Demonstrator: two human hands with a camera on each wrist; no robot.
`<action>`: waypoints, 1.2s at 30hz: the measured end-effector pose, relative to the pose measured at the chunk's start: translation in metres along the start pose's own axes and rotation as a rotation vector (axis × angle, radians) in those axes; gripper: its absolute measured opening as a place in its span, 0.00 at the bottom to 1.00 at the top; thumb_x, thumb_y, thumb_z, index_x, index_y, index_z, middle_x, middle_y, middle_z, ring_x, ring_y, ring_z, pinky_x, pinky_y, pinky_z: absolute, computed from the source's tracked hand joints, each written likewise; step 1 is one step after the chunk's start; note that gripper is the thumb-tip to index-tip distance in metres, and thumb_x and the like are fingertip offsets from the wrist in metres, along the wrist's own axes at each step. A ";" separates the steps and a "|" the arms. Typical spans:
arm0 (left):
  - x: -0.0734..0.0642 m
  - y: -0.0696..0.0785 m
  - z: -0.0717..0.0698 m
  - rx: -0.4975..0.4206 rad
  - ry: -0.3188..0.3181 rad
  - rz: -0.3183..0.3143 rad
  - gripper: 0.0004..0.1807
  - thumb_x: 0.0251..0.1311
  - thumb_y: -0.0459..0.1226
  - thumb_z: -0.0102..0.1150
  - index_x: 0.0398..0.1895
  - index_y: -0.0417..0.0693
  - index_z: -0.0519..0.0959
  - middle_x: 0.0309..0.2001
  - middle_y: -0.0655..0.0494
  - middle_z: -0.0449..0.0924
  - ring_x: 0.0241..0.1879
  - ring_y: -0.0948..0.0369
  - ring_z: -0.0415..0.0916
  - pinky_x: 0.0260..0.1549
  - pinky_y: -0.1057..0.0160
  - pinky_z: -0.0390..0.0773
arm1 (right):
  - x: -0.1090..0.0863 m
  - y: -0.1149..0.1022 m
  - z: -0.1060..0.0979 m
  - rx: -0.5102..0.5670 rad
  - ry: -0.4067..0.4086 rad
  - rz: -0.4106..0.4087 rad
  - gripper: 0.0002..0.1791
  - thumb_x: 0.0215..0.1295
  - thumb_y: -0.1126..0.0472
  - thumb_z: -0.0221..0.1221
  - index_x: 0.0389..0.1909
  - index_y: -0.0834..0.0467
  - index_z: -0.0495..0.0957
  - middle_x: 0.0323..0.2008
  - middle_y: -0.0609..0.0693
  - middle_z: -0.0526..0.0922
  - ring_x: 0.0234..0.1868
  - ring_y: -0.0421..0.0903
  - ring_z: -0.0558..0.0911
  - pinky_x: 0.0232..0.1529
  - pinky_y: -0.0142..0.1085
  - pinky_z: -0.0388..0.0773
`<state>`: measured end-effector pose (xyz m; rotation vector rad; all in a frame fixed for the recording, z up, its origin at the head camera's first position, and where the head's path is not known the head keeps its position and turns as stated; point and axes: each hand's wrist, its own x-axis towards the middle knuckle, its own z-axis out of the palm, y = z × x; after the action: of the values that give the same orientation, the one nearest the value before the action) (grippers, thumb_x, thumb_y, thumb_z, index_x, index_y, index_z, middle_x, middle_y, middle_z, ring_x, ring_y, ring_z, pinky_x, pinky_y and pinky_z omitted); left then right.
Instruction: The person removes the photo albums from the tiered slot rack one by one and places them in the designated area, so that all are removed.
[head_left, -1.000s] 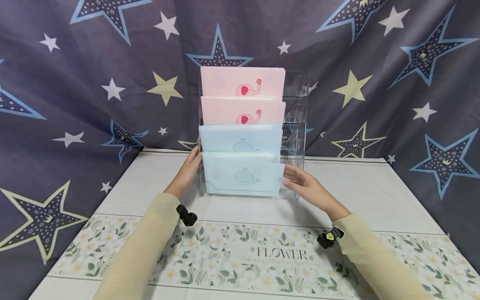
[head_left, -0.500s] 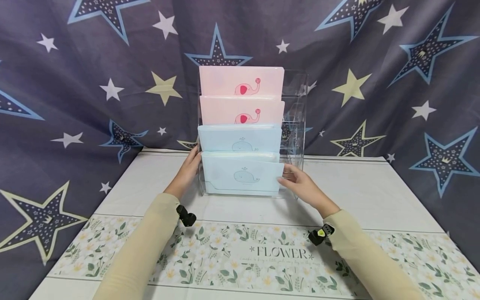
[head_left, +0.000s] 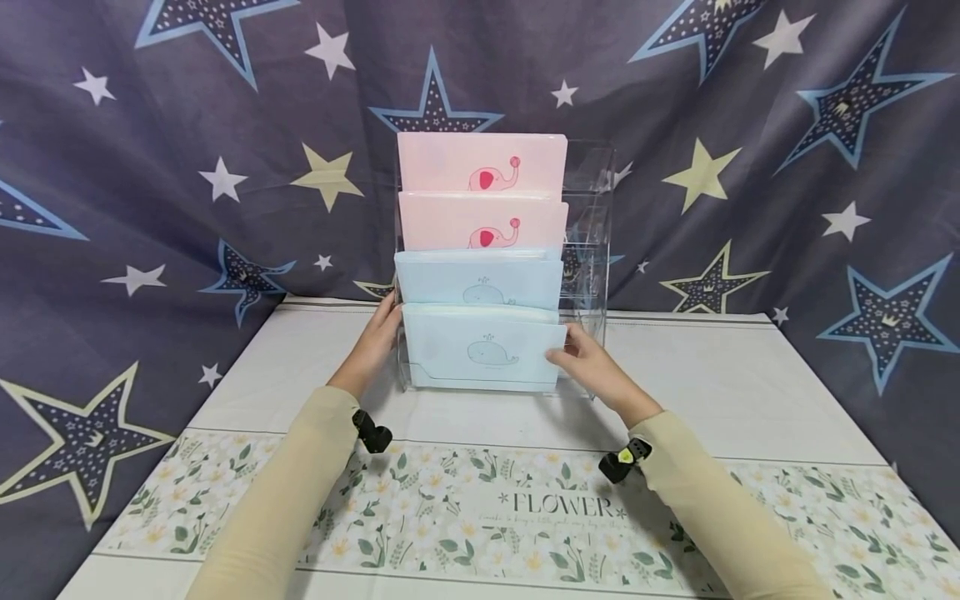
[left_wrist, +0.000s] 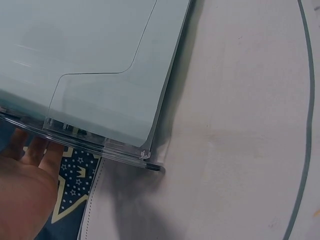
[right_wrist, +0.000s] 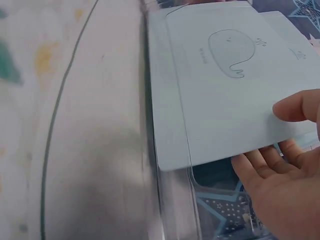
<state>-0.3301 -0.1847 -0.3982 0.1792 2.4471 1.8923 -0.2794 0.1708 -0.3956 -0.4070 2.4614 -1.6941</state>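
A clear acrylic display rack (head_left: pixel 588 287) holds tiers of thin notebooks with rounded corners. In its lowest tier stands a light-blue notebook (head_left: pixel 442 350) with a whale drawing. My right hand (head_left: pixel 600 371) pinches the right edge of this notebook, thumb on the cover and fingers behind; the right wrist view shows the thumb (right_wrist: pixel 292 110) flat on the cover (right_wrist: pixel 210 120). My left hand (head_left: pixel 375 342) rests at the rack's left side, and in the left wrist view its fingers (left_wrist: pixel 37 150) touch the clear side panel, extended.
Another light-blue whale notebook (head_left: pixel 435 279) stands one tier up. Above it are two tiers of pink elephant notebooks (head_left: pixel 435 221). A white tablecloth (head_left: pixel 697 367) with a flowered band (head_left: pixel 420 508) covers the table. A star-patterned dark curtain (head_left: pixel 502 50) hangs behind.
My right hand has moved left and its thumb has come onto the front notebook's cover. The front notebook's right end has shifted back towards the others. The left hand stays put.
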 end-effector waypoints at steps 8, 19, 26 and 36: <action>-0.006 0.008 0.001 -0.008 -0.015 0.002 0.34 0.80 0.53 0.32 0.82 0.59 0.40 0.81 0.50 0.40 0.77 0.50 0.43 0.72 0.42 0.50 | 0.007 0.002 0.012 0.168 -0.010 0.058 0.32 0.72 0.64 0.46 0.75 0.64 0.56 0.70 0.62 0.65 0.71 0.58 0.63 0.73 0.54 0.55; -0.003 0.002 0.002 -0.012 -0.001 0.019 0.34 0.79 0.55 0.32 0.82 0.63 0.40 0.81 0.53 0.39 0.78 0.52 0.42 0.72 0.41 0.50 | 0.010 0.012 0.033 0.287 0.052 0.053 0.27 0.69 0.67 0.56 0.68 0.64 0.67 0.65 0.59 0.74 0.69 0.56 0.69 0.73 0.51 0.54; -0.009 0.017 0.001 -0.036 -0.021 -0.016 0.33 0.80 0.49 0.33 0.82 0.56 0.40 0.81 0.49 0.38 0.78 0.50 0.40 0.72 0.41 0.49 | 0.012 0.019 0.039 0.268 0.106 0.032 0.28 0.71 0.62 0.60 0.70 0.61 0.66 0.64 0.57 0.76 0.65 0.54 0.74 0.69 0.48 0.65; -0.003 0.008 0.001 -0.018 -0.019 -0.013 0.35 0.79 0.54 0.34 0.82 0.59 0.39 0.81 0.51 0.38 0.78 0.51 0.40 0.72 0.41 0.48 | 0.010 0.019 0.039 0.279 0.157 -0.011 0.30 0.72 0.61 0.59 0.72 0.59 0.63 0.64 0.57 0.75 0.65 0.54 0.74 0.69 0.47 0.65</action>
<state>-0.3263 -0.1822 -0.3909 0.1793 2.4130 1.8975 -0.2823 0.1394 -0.4273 -0.2641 2.2748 -2.1089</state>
